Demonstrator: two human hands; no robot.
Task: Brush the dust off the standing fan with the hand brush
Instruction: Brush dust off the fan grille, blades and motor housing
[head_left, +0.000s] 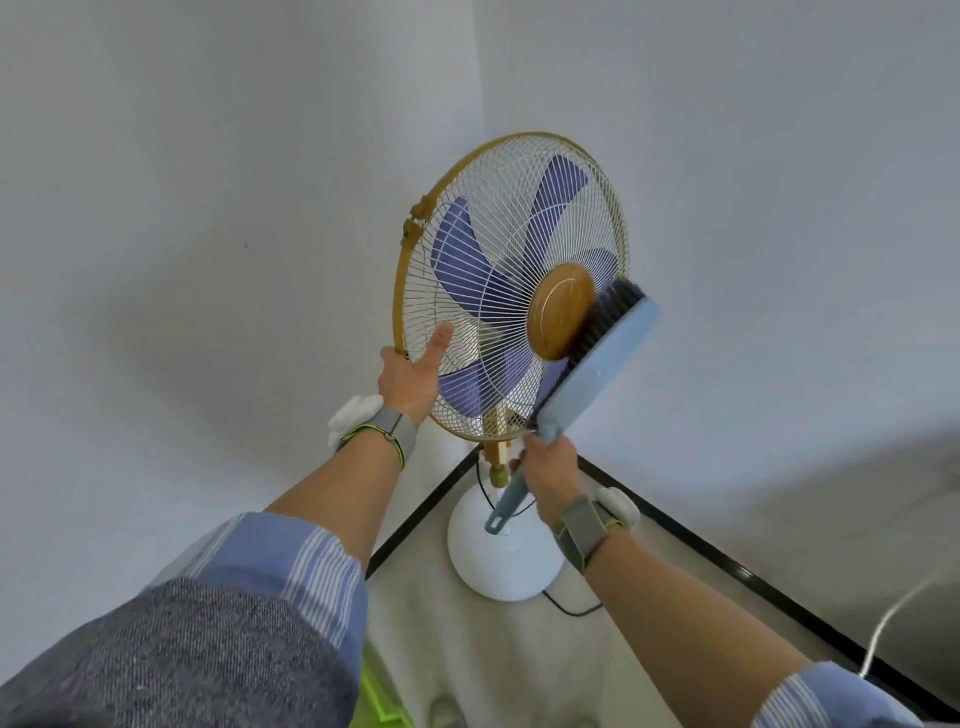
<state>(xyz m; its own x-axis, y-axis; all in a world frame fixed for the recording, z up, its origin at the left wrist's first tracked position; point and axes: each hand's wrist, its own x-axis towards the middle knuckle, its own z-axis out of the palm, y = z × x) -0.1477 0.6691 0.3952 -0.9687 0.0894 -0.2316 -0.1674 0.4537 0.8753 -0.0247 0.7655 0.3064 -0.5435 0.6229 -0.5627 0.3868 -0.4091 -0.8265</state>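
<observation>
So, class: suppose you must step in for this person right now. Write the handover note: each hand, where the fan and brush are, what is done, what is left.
Left hand: open, palm against the lower left rim of the fan's wire guard, steadying it.
Right hand: shut on the handle of the blue hand brush.
Brush: bristles pressed to the guard just right of the brown centre cap.
Fan: upright on its white round base in the room corner, blades not blurred.
Done: cannot tell how much has been brushed.
Left: probably the rest of the guard, then the pole and base.
</observation>
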